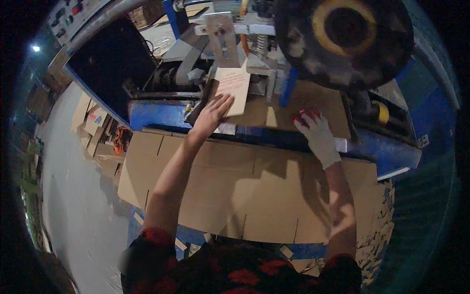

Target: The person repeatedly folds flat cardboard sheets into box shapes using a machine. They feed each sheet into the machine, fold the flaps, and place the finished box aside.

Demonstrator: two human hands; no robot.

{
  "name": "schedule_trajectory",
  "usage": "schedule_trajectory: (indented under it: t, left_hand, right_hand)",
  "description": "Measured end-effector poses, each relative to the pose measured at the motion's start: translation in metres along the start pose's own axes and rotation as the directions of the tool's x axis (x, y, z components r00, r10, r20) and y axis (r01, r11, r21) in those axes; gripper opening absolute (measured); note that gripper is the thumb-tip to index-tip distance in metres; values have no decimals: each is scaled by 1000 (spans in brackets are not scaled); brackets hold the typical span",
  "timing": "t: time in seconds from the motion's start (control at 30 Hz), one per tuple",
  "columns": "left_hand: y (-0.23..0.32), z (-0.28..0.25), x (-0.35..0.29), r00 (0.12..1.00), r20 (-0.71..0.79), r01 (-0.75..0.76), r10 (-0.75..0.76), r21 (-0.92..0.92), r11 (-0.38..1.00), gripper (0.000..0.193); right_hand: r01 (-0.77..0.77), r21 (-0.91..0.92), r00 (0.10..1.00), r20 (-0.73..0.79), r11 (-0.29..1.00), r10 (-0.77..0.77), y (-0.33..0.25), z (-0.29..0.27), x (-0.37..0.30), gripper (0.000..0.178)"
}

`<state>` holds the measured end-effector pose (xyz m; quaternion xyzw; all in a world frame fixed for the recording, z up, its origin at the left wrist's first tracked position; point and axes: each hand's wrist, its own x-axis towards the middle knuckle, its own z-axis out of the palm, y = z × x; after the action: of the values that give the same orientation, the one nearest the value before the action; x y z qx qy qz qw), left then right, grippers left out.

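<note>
My left hand is bare, its fingers stretched out and resting on the lower part of a cream card with red print. The card lies tilted on the machine, beneath a metal bracket. My right hand wears a pale work glove with red fingertips. Its fingers lie spread over the brown cardboard on the machine bed, near the bed's front edge. A large flat cardboard sheet with slots cut in its edges lies between me and the machine, under both forearms.
A big dark flywheel looms over the right side of the blue machine. A coil spring and metal arms stand above the bed. Cardboard scraps litter the lower right; cardboard pieces are piled at left beside the grey floor.
</note>
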<state>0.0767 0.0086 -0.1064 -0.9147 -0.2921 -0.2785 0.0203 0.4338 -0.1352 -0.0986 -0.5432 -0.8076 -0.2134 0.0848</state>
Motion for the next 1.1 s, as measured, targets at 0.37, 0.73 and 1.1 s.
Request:
schedule_trajectory:
  t: [0.37,0.73,1.1]
  left_hand:
    - [21,-93,-104,864,142,494,-483,-60,867,37]
    - [-114,-171,-423,401,235,916,-886,-79,394,75]
    - [-101,-171,-398,314,183,835,-932,415,362,80]
  right_hand:
    - [-432,132,889,-108,892,446,-9,-54,-76,51]
    - [-506,805,-266,195,-309,944,-31,-96,-387,74]
    - [-837,428,-487,-302,-340,819,-3,-90,-452,52]
